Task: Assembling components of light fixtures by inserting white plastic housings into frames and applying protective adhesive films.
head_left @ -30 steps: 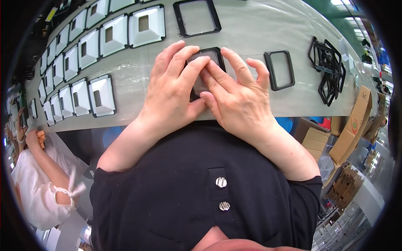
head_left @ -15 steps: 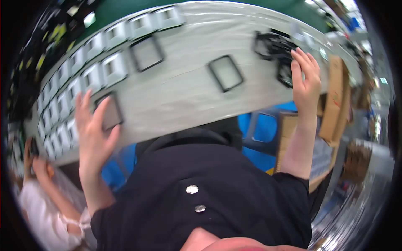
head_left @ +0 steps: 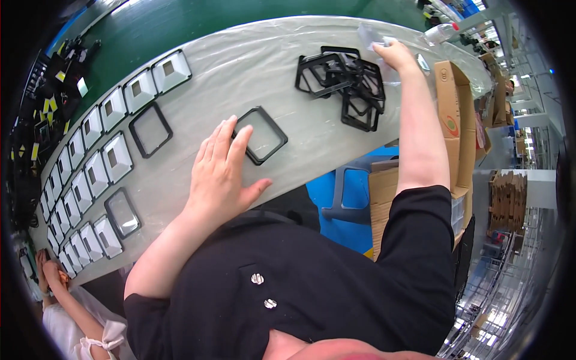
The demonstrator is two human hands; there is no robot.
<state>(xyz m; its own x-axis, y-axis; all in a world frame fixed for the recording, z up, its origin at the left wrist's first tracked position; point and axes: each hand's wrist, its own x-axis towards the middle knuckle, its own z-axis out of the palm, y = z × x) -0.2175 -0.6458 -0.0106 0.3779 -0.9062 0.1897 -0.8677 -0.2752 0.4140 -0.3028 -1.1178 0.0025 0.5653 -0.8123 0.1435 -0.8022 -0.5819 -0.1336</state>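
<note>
My left hand [head_left: 219, 171] is open, fingers stretched and thumb out, above the table beside a single black rectangular frame [head_left: 277, 127]. Its fingertips overlap the frame's left edge in view; I cannot tell whether they touch it. At the far right of the table my right hand [head_left: 398, 55] has its fingers closed on the edge of a clear plastic piece [head_left: 367, 35]. A heap of black rectangular frames [head_left: 345, 84] lies just left of my right forearm. Two more frames, one black [head_left: 137, 139] and one holding a clear pane [head_left: 122, 211], lie near the white housings.
Rows of white tapered housings with square windows [head_left: 117, 157] fill the left of the covered table [head_left: 210, 78]. A clear bottle [head_left: 441, 34] stands far right. Cardboard boxes [head_left: 456, 108] and a blue-grey stool [head_left: 351, 186] are right of me. A co-worker's hands [head_left: 51, 270] are at far left.
The view has swung, shifting the table's things leftward. My left hand has come from near the housings to the single frame. My right hand has reached past the heap to the clear plastic.
</note>
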